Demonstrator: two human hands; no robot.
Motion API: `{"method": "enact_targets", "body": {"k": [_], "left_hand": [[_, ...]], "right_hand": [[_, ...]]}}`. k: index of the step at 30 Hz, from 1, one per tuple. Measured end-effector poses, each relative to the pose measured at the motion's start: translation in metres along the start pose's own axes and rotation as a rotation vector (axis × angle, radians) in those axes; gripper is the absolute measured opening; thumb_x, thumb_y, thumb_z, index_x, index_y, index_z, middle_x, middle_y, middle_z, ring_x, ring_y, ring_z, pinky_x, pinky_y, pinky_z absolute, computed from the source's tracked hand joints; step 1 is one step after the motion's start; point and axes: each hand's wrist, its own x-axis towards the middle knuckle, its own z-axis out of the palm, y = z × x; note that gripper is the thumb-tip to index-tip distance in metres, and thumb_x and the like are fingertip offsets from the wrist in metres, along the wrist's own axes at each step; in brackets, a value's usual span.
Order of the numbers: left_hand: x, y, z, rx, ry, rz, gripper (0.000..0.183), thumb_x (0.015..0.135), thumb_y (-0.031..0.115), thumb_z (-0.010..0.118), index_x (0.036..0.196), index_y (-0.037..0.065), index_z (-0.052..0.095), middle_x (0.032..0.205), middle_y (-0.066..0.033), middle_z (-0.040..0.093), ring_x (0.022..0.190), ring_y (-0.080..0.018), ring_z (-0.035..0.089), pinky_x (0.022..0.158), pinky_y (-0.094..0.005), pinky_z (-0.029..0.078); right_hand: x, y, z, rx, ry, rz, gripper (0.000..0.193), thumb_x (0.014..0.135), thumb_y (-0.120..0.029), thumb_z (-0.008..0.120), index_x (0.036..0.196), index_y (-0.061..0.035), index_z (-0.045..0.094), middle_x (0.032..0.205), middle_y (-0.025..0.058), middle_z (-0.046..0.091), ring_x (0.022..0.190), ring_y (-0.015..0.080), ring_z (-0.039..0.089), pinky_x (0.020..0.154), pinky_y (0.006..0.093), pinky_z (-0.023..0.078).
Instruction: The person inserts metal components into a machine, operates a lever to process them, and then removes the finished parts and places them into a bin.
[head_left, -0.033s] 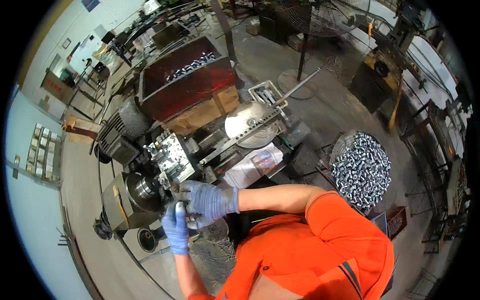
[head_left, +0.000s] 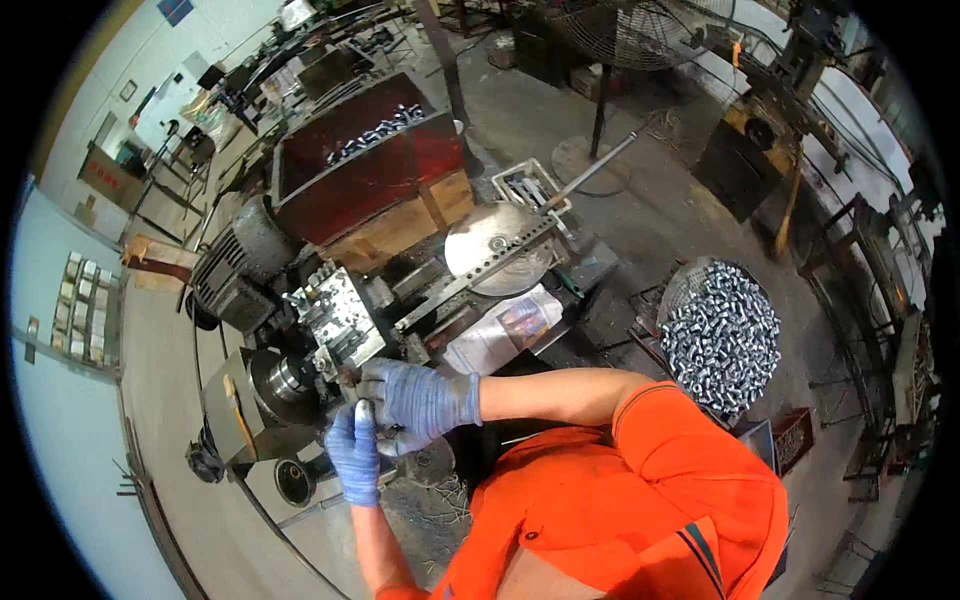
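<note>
Both my hands wear blue-grey knitted gloves and meet in front of a small metal-working machine. My left hand [head_left: 353, 455] points upward, its fingers closed and drawn together against the fingers of my right hand [head_left: 418, 402]. That right hand comes in from the right with its fingers curled. Whatever they hold is too small and hidden to make out; something dark shows at the right fingertips. Just left of the hands is a shiny round spindle [head_left: 288, 379] on the machine. Above them sits a bright metal tool block [head_left: 343, 318] scattered with small bits.
Behind the machine stands a red bin [head_left: 400, 160] with shiny metal pieces. A round metal disc [head_left: 480, 250] and a perforated bar [head_left: 475, 283] lie beyond my right hand, near a white printed bag [head_left: 500, 335]. A basket heaped with metal pieces [head_left: 720, 340] stands at right.
The machine and surroundings appear shifted very slightly left in the view. My hands keep nearly the same pose, close together.
</note>
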Motion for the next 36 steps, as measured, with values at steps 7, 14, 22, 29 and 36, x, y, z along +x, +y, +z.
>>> {"method": "enact_targets", "body": {"k": [7,14,22,29,36], "left_hand": [[0.002,-0.008,0.025,-0.093,-0.172,-0.046,0.036,0.089,0.034,0.054,0.082,0.0,0.061,0.063,-0.0025,0.057,0.059,-0.0085,0.048,0.055,-0.0254,0.039],[-0.008,-0.014,0.019,-0.391,-0.145,-0.195,0.039,0.087,0.037,0.055,0.076,0.0,0.059,0.065,-0.008,0.061,0.058,-0.0148,0.057,0.058,-0.0286,0.045],[0.002,-0.004,0.072,-1.144,-0.284,-0.625,0.036,0.091,0.042,0.044,0.082,0.011,0.06,0.068,-0.0099,0.061,0.059,-0.0342,0.06,0.049,-0.0441,0.048],[-0.014,0.011,0.08,-1.32,-0.29,-0.681,0.035,0.093,0.04,0.04,0.086,0.011,0.058,0.07,-0.0113,0.062,0.052,-0.0258,0.058,0.053,-0.0465,0.051],[-0.017,0.0,0.087,-1.493,-0.391,-0.557,0.049,0.095,0.038,0.033,0.078,0.001,0.059,0.066,-0.0125,0.059,0.046,-0.0272,0.053,0.055,-0.0437,0.05]], "right_hand": [[-0.058,0.0,-0.039,0.121,0.036,0.216,0.04,0.069,-0.045,0.065,0.082,-0.007,0.066,0.106,0.0155,0.057,0.098,0.0333,0.05,0.081,0.0434,0.044],[-0.177,0.053,-0.104,-0.116,0.13,0.732,0.032,0.075,-0.04,0.062,0.085,-0.0098,0.067,0.084,0.0118,0.062,0.084,0.0299,0.058,0.077,0.0399,0.045],[-0.234,0.186,-0.104,-0.587,-0.336,1.302,0.081,0.068,-0.06,0.057,0.133,-0.0142,0.039,0.138,0.02,0.033,0.125,0.0384,0.033,0.101,0.0463,0.03],[-0.221,0.22,-0.088,-0.64,-0.572,1.182,0.049,0.074,-0.052,0.054,0.108,-0.017,0.063,0.104,0.0108,0.064,0.097,0.0293,0.06,0.084,0.0395,0.047],[-0.239,0.241,-0.08,-0.585,-0.54,1.329,0.057,0.072,-0.054,0.056,0.12,-0.0214,0.056,0.126,0.0103,0.051,0.12,0.0329,0.041,0.099,0.0474,0.03]]}}
